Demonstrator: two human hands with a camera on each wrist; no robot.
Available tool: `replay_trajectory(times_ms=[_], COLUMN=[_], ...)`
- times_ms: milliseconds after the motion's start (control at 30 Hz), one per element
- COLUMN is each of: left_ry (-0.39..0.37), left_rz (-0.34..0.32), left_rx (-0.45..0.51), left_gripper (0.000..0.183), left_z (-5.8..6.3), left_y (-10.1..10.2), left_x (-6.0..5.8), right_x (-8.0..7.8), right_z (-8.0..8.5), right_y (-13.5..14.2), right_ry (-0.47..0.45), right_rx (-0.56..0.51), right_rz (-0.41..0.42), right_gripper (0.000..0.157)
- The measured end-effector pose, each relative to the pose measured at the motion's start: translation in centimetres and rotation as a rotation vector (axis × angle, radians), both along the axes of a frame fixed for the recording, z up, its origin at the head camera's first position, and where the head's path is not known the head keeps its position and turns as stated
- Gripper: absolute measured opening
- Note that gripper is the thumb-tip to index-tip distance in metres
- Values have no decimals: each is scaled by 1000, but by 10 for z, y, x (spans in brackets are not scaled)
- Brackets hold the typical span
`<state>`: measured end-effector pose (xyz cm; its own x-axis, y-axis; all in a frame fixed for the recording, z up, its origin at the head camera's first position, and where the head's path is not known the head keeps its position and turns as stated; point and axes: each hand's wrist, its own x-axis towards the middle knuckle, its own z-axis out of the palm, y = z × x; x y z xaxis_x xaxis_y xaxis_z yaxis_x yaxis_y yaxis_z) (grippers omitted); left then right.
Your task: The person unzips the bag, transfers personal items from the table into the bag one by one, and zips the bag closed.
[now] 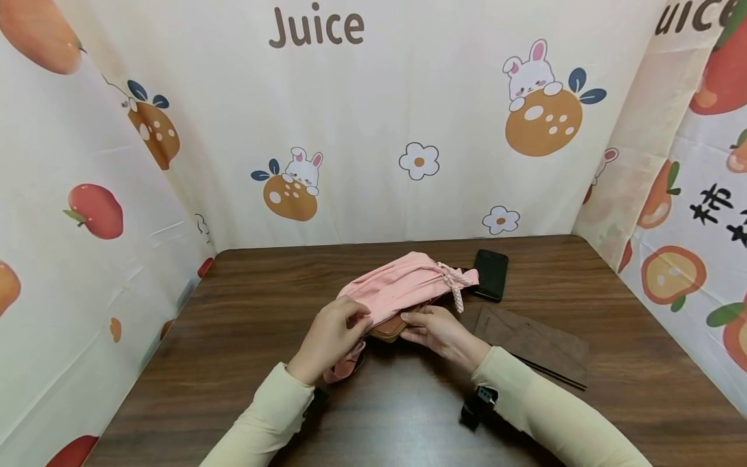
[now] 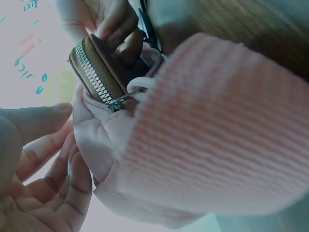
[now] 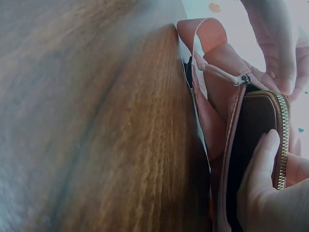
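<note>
A pink waist bag point(image 1: 388, 285) is tilted between the two hands just above the table, its zipped opening apart. Partway out of that opening sits a brown zip-around wallet point(image 1: 388, 329); its metal zip teeth show in the left wrist view. My left hand point(image 1: 337, 327) pinches the bag's fabric by the wallet's left end. With thumb and fingers on either face of the wallet point(image 3: 260, 108), my right hand point(image 1: 439, 332) grips its edge. The bag's zip pull point(image 3: 243, 79) lies at one end of the opening. The wallet's inner part is hidden in the bag.
Behind the bag's right end lies a black phone point(image 1: 491, 275). A flat dark-brown piece point(image 1: 539, 340) rests on the table point(image 1: 245, 363) at the right, with thin dark sticks point(image 1: 551, 373) along its front edge. The bag's pink strap point(image 1: 345, 368) loops down at the left. Printed curtains enclose the table.
</note>
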<state>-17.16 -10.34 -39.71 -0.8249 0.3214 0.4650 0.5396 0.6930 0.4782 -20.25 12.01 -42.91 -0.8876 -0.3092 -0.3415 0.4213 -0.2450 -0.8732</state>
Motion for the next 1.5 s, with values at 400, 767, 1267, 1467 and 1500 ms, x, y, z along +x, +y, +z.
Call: replay_trajectory(times_ms=[400, 767, 1267, 1467, 1500], left_ry=[111, 153, 117, 91, 89], left_rz=[38, 119, 130, 115, 111], left_rx=[-138, -172, -132, -101, -94], left_gripper=[28, 19, 18, 17, 17], left_z=[-11, -17, -17, -16, -16], left_y=[-7, 0, 5, 8, 8], left_x=[9, 9, 11, 12, 12], right_x=[-1, -1, 3, 2, 1], right_z=[0, -1, 2, 1, 1], right_y=[-3, -7, -16, -23, -24], right_ry=[-11, -15, -17, -24, -24], right_rx=[0, -13, -41, -34, -30], right_rz=[-16, -41, -125, -180, -191], right_gripper=[13, 13, 5, 9, 10])
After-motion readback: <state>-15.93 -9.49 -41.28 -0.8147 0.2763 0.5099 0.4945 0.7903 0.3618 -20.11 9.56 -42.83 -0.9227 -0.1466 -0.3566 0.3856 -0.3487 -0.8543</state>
